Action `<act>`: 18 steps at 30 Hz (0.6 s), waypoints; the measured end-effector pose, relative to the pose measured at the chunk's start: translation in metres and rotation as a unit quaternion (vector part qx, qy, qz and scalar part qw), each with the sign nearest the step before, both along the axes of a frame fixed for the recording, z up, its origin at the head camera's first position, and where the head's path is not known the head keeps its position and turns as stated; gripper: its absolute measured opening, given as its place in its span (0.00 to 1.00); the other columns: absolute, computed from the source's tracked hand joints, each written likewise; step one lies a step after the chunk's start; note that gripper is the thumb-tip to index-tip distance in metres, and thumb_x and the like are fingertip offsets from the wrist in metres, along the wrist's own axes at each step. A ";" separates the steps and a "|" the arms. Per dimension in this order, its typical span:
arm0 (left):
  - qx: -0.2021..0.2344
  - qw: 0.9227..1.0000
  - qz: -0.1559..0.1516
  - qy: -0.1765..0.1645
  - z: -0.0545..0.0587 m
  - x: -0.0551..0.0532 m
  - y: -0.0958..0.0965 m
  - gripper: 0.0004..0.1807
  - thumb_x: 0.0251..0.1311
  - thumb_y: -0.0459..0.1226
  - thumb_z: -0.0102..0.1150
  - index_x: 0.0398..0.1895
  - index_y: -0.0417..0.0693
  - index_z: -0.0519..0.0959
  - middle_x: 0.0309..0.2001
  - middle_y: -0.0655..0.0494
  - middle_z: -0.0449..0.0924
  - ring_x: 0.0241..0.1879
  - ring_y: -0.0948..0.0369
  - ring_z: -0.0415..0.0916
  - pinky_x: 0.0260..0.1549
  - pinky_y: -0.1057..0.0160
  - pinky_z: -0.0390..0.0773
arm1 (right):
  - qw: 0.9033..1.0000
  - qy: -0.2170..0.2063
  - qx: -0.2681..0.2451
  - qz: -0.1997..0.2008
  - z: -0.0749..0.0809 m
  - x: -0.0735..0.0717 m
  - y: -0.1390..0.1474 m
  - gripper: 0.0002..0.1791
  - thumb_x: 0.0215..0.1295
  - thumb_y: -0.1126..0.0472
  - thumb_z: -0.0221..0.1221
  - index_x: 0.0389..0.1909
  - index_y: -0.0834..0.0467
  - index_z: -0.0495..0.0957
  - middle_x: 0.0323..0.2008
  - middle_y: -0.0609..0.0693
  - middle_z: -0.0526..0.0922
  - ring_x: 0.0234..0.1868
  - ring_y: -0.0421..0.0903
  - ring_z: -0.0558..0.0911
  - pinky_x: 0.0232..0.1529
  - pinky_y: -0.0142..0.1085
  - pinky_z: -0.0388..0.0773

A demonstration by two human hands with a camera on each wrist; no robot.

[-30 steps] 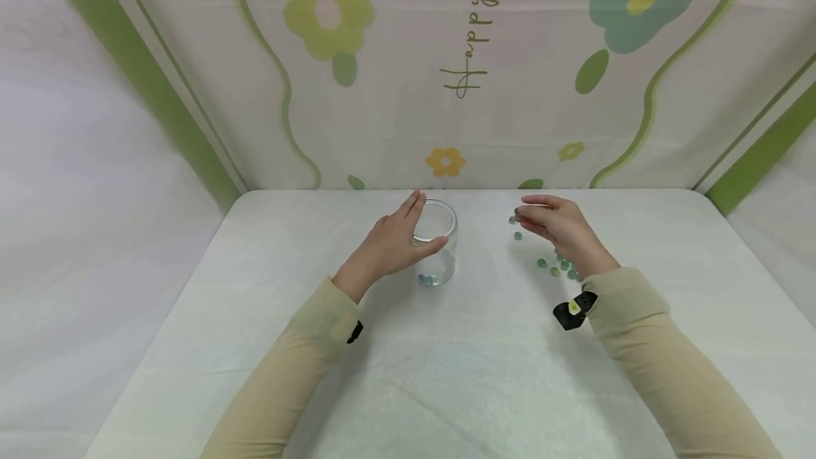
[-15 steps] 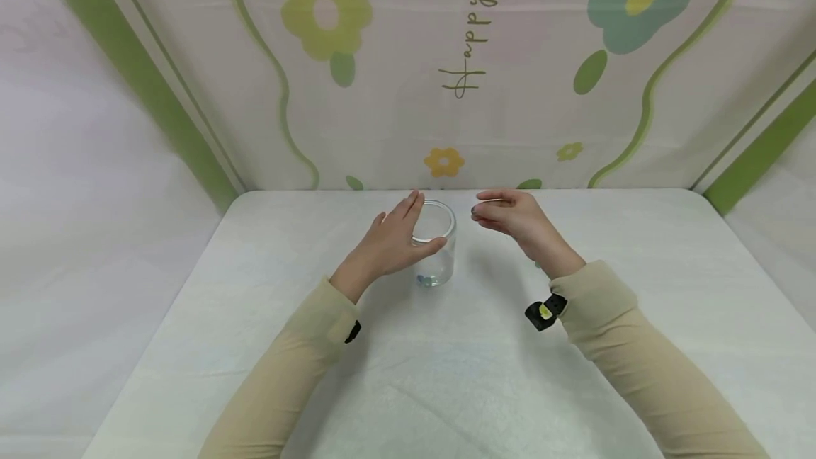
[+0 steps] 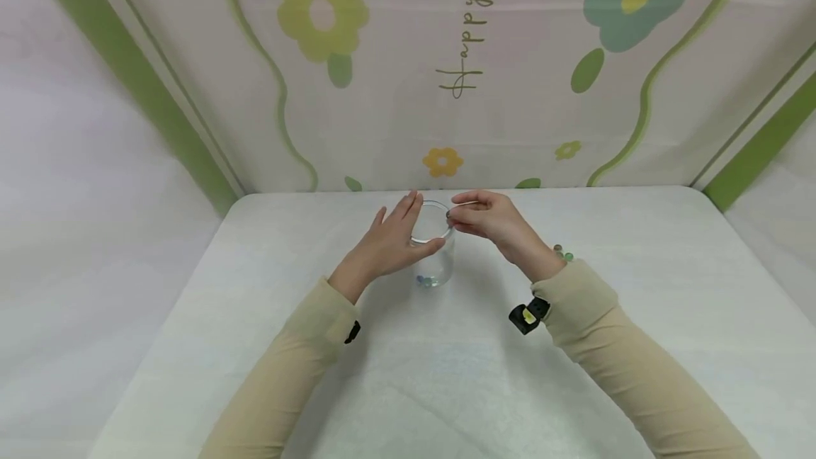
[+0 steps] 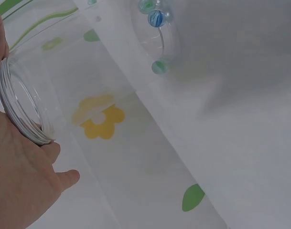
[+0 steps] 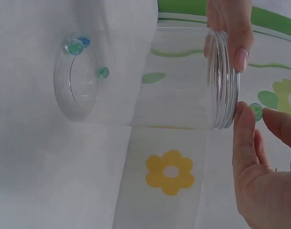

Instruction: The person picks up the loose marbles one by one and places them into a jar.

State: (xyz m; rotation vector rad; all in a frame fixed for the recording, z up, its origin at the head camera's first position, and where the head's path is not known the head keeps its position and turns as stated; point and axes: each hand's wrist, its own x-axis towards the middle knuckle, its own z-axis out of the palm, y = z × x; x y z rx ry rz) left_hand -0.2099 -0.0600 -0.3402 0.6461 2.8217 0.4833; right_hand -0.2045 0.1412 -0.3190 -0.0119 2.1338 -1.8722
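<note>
A clear glass jar stands upright on the table with a few green and blue marbles at its bottom. My left hand holds the jar at its rim, thumb on the near side and fingers on the far side. Between thumb and fingertips, my right hand pinches a green marble right beside the jar's open mouth. In the right wrist view that marble sits just outside the threaded rim. The left wrist view shows the left hand against the rim.
Several loose marbles lie on the white tabletop behind the right wrist, partly hidden by it. A curtain with printed flowers hangs at the table's back edge.
My right hand has moved left from beside the loose marbles to the jar's rim, carrying the pinched marble. The left hand and the jar have stayed in place.
</note>
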 end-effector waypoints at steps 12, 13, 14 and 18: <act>0.004 1.000 -0.002 -0.007 -0.001 -0.001 0.000 0.51 0.62 0.68 0.39 0.77 0.48 0.37 0.78 0.57 0.31 0.78 0.61 0.35 0.75 0.46 0.35 | 1.000 0.002 0.014 0.012 0.001 0.000 0.002 0.24 0.67 0.63 0.57 0.61 0.70 0.67 0.36 0.43 0.82 0.35 0.31 0.83 0.47 0.28 0.81; 0.002 1.000 -0.002 -0.007 -0.001 -0.001 0.000 0.51 0.62 0.68 0.39 0.77 0.48 0.36 0.78 0.57 0.31 0.78 0.61 0.35 0.75 0.46 0.35 | 1.000 0.001 0.015 0.012 0.001 0.000 0.002 0.24 0.67 0.63 0.57 0.61 0.70 0.67 0.36 0.43 0.82 0.35 0.31 0.83 0.47 0.28 0.81; 0.001 1.000 -0.001 -0.007 -0.002 -0.001 0.000 0.51 0.62 0.68 0.39 0.77 0.48 0.36 0.78 0.57 0.31 0.78 0.61 0.34 0.75 0.46 0.35 | 1.000 0.001 0.016 0.013 0.001 0.000 0.002 0.24 0.67 0.63 0.57 0.61 0.69 0.67 0.36 0.43 0.82 0.35 0.31 0.83 0.47 0.28 0.81; 0.000 1.000 0.000 -0.006 -0.002 -0.001 0.001 0.52 0.62 0.69 0.38 0.77 0.49 0.36 0.78 0.58 0.31 0.78 0.61 0.34 0.75 0.46 0.35 | 1.000 0.000 0.016 0.013 0.001 0.001 0.003 0.23 0.67 0.63 0.56 0.60 0.67 0.68 0.37 0.43 0.82 0.36 0.31 0.83 0.51 0.33 0.80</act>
